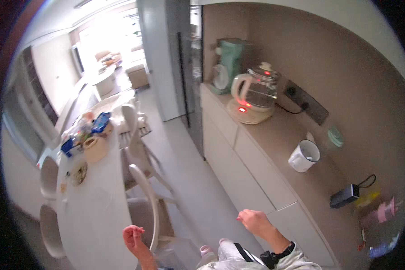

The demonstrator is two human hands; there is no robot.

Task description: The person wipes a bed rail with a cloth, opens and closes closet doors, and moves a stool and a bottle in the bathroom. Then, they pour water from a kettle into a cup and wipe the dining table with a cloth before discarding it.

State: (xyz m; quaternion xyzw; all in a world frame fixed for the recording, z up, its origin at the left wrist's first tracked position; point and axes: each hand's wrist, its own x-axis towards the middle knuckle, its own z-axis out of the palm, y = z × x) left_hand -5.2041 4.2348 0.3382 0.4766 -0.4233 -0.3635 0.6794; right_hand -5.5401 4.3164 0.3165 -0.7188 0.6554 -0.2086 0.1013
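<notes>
My left hand [134, 237] is raised beside a dining chair [148, 199] at the lower left, its fingers curled and nothing visible in them. To the right, in front of the cabinet drawers [256, 182], my right hand [255, 222] hangs in the air with loosely curled fingers. It appears empty and touches nothing. A black band is on that wrist. On the counter [273, 141] stand a white mug [304, 156] with a dark rim and a glass electric kettle [258, 92] on its base, red lights glowing.
A mint-green appliance [230, 64] stands behind the kettle, near a wall socket strip [305, 102]. Further along the counter lie a black box-shaped device [345, 196] with a loop and a blurred pink item [387, 211]. The white table [94, 209] holds packages and a beige container [95, 150].
</notes>
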